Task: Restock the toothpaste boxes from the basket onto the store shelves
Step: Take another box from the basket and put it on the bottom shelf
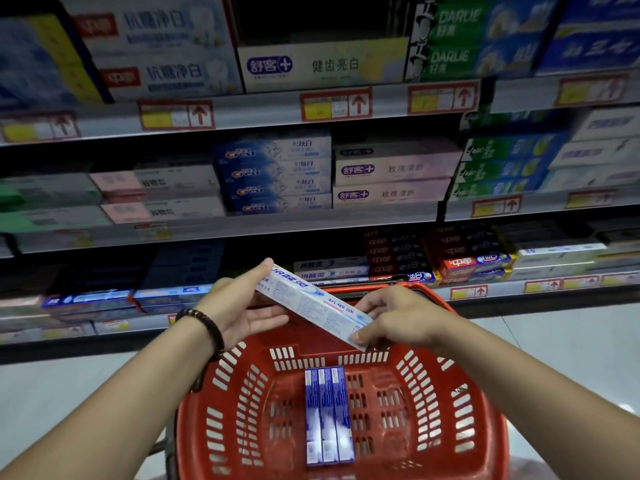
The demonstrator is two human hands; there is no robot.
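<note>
A long white and blue toothpaste box (311, 299) is held slanted above the red basket (460, 424). My right hand (394, 320) pinches its near lower end. My left hand (242, 306), with a dark bead bracelet on the wrist, touches the far upper end, fingers straight and thumb along the box's edge. Three blue toothpaste boxes (328, 415) lie side by side on the basket's floor. Matching white boxes (329, 268) sit on the lowest shelf just behind the held box.
Three shelf levels (277, 223) packed with toothpaste boxes fill the view ahead, with red price tags along their edges. The top shelf has a dark gap (322, 19) above a single white box. Pale floor (571, 341) shows on both sides of the basket.
</note>
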